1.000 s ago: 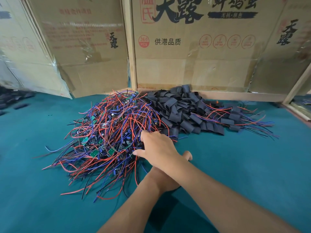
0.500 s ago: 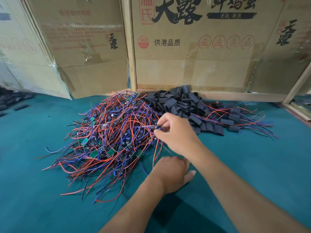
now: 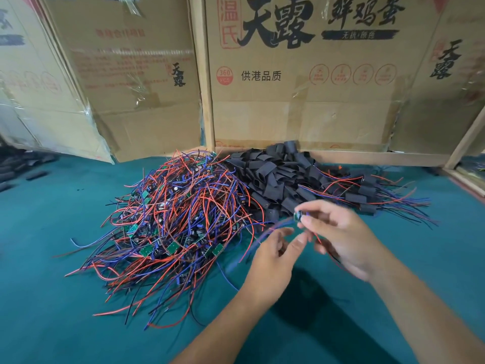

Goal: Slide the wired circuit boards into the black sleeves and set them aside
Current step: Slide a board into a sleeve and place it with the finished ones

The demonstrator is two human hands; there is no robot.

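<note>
Above the green mat [image 3: 393, 298], just in front of the sleeve pile [image 3: 278, 177]: right hand [image 3: 341, 237] pinches a small board [image 3: 298, 215] at its fingertips, held up off the mat. The board's blue and red wires [image 3: 265, 236] trail down-left from it, motion-blurred. One red lead also hangs under the right palm.

Left hand [image 3: 273, 256] sits just below-left of the board, palm up, fingers loosely curled, thumb near the wires. Blur is too heavy to say whether it actually grips the wires or only touches them; can't call open vs. closed.

Board pile [image 3: 170, 222]: big tangle of red, blue and black leads with small green boards in it, left of both hands, lying on the mat. Sleeve pile directly right of it, the two touching along their edge, backed up against the cardboard boxes [image 3: 301, 88].

Finished units [image 3: 367, 198], i.e. sleeves with wires sticking out, lie in a loose row at the right end of the sleeve pile, leads fanned to the right.

More black sleeves [image 3: 18, 166] scattered at the far left edge of the mat, well apart from the rest.
</note>
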